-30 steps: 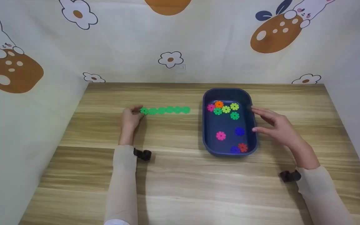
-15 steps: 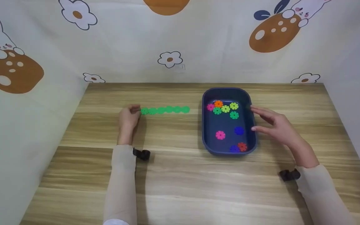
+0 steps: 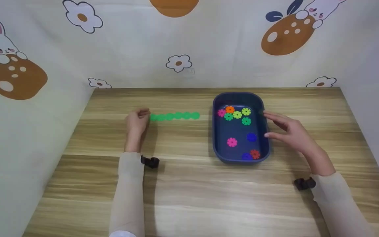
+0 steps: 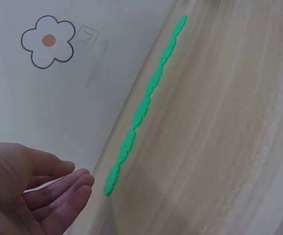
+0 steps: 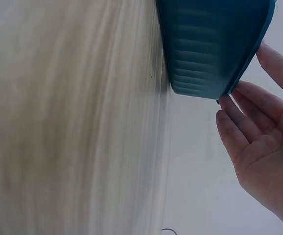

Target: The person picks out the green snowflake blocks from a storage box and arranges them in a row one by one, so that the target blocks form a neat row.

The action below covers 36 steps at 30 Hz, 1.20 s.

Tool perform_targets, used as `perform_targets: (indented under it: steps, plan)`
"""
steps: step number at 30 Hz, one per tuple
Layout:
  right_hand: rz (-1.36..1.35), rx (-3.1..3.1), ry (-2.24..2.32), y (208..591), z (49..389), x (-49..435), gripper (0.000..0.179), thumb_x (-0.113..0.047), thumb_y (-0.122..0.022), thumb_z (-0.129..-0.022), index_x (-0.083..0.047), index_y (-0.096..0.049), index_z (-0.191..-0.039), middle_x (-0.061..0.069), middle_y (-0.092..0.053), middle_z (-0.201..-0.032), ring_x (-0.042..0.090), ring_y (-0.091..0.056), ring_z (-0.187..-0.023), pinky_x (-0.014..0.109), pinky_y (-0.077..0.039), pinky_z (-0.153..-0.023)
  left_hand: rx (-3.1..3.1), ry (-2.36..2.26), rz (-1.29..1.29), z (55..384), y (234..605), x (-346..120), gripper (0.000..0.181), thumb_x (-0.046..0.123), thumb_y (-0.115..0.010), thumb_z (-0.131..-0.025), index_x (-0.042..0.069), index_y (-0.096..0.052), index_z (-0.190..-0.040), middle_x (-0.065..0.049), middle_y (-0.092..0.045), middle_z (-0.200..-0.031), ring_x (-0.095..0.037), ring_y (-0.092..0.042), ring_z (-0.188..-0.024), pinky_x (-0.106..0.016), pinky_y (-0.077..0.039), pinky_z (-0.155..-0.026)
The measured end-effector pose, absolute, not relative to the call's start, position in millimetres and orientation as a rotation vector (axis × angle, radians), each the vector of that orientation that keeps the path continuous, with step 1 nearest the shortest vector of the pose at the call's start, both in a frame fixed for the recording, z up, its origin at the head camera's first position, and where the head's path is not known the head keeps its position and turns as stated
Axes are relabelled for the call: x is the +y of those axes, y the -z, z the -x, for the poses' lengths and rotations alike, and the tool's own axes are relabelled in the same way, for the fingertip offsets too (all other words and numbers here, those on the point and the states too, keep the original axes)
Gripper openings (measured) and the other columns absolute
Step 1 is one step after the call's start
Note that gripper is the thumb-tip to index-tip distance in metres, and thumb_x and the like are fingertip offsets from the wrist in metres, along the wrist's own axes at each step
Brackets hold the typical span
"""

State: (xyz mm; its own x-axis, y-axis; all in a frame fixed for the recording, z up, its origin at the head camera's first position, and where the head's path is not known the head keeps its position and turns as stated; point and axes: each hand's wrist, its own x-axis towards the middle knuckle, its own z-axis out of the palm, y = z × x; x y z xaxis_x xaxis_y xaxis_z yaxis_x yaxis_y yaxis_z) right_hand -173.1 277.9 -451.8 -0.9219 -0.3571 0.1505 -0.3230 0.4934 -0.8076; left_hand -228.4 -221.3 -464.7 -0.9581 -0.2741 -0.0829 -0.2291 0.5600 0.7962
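A row of several green notched discs [image 3: 178, 115], joined end to end, lies on the table in the head view. My left hand [image 3: 137, 123] is at the row's left end. In the left wrist view its fingers [image 4: 65, 196] are loosely curled, hold nothing and are a small gap away from the green row [image 4: 141, 111]. My right hand [image 3: 291, 135] touches the right rim of a dark blue plastic bin [image 3: 214, 131] with extended fingertips. The right wrist view shows its fingers [image 5: 249, 115] against the rim of the ribbed bin [image 5: 200, 54].
Inside the bin lie several loose notched discs, among them a pink disc [image 3: 232, 142], a red disc [image 3: 255, 154] and an orange disc [image 3: 230, 109]. Behind the wooden table [image 3: 189, 191] hangs a printed cloth [image 3: 137, 42], which also covers the left side.
My left fingers, on the row's leftmost disc a second ago, have drawn slightly left off it, then moved a little forward. The right hand stays at the bin.
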Motion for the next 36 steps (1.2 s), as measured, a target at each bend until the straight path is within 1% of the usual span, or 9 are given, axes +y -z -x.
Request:
perform_targets:
  steps: [2, 3, 7, 9, 14, 16, 23, 31, 36]
  plan:
    - [0.626, 2.677, 1.460, 452.0, 173.1, 277.8, 0.061, -0.011, -0.080, -0.083, -0.005, -0.057, -0.139, 0.019, -0.052, -0.148, -0.005, -0.044, -0.133, 0.001, -0.032, -0.104, -2.728, 1.389, -0.439, 229.0, 462.4, -218.6, 0.031, 0.012, -0.055, -0.099, 0.002, -0.065, -0.127, -0.015, -0.069, -0.125, -0.027, -0.065, -0.119, -0.037, -0.052, -0.103]
    - [0.628, 2.675, 1.465, 451.8, 172.9, 277.6, 0.061, -0.011, -0.080, -0.083, -0.005, -0.057, -0.139, 0.019, -0.052, -0.148, -0.005, -0.045, -0.133, 0.001, -0.032, -0.104, -2.723, 1.398, -0.438, 229.3, 461.3, -217.0, 0.030, 0.012, -0.056, -0.099, 0.002, -0.065, -0.126, -0.015, -0.070, -0.125, -0.027, -0.065, -0.118, -0.037, -0.052, -0.102]
    - [0.628, 2.678, 1.459, 451.6, 173.0, 277.5, 0.061, -0.011, -0.080, -0.083, -0.006, -0.057, -0.139, 0.018, -0.052, -0.148, 0.016, -0.047, -0.138, 0.001, -0.033, -0.104, -2.698, 1.446, -0.407, 230.0, 457.2, -209.8, 0.030, 0.011, -0.057, -0.099, 0.001, -0.065, -0.126, -0.016, -0.070, -0.123, -0.027, -0.066, -0.116, -0.036, -0.053, -0.100]
    - [0.626, 2.679, 1.457, 451.4, 172.8, 277.4, 0.061, -0.011, -0.080, -0.083, -0.006, -0.057, -0.139, 0.017, -0.052, -0.148, 0.020, -0.047, -0.138, 0.001, -0.033, -0.104, -2.680, 1.475, -0.384, 230.3, 455.3, -205.4, 0.030, 0.010, -0.058, -0.098, 0.001, -0.065, -0.125, -0.016, -0.070, -0.122, -0.027, -0.066, -0.115, -0.037, -0.053, -0.100]
    - [0.629, 2.672, 1.476, 451.9, 172.6, 277.4, 0.060, -0.011, -0.080, -0.083, -0.006, -0.058, -0.139, 0.017, -0.052, -0.148, -0.011, -0.044, -0.130, 0.001, -0.032, -0.104, -2.651, 1.534, -0.332, 231.3, 450.1, -194.6, 0.031, 0.008, -0.058, -0.097, -0.001, -0.064, -0.126, -0.017, -0.069, -0.122, -0.028, -0.066, -0.114, -0.037, -0.053, -0.099]
    - [0.636, 2.669, 1.483, 452.4, 173.0, 277.5, 0.060, -0.010, -0.079, -0.083, -0.005, -0.058, -0.139, 0.018, -0.052, -0.148, -0.017, -0.042, -0.127, 0.001, -0.032, -0.104, -2.646, 1.551, -0.317, 232.0, 448.3, -190.2, 0.031, 0.008, -0.058, -0.098, -0.002, -0.064, -0.127, -0.018, -0.069, -0.123, -0.029, -0.067, -0.114, -0.037, -0.054, -0.099]
    - [0.618, 2.661, 1.485, 452.0, 173.0, 277.3, 0.060, -0.011, -0.079, -0.084, -0.006, -0.058, -0.139, 0.017, -0.051, -0.149, -0.016, -0.042, -0.127, 0.001, -0.032, -0.104, -2.634, 1.631, -0.271, 234.7, 443.3, -173.7, 0.031, 0.009, -0.059, -0.097, -0.001, -0.064, -0.126, -0.017, -0.069, -0.122, -0.027, -0.068, -0.111, -0.034, -0.056, -0.094]
    - [0.644, 2.658, 1.508, 451.8, 172.6, 277.3, 0.060, -0.007, -0.080, -0.082, -0.003, -0.058, -0.138, 0.020, -0.052, -0.147, -0.017, -0.043, -0.126, 0.001, -0.032, -0.104, -2.645, 1.674, -0.178, 235.7, 437.7, -153.2, 0.029, 0.009, -0.060, -0.098, 0.001, -0.065, -0.125, -0.015, -0.069, -0.122, -0.025, -0.068, -0.111, -0.034, -0.056, -0.095]
    - [0.620, 2.653, 1.502, 450.7, 171.7, 277.2, 0.059, -0.010, -0.079, -0.084, -0.004, -0.057, -0.139, 0.018, -0.051, -0.149, -0.018, -0.042, -0.126, 0.000, -0.032, -0.104, -2.657, 1.689, -0.124, 235.4, 433.9, -139.2, 0.029, 0.010, -0.060, -0.098, 0.001, -0.065, -0.126, -0.014, -0.070, -0.121, -0.025, -0.068, -0.110, -0.033, -0.057, -0.095]
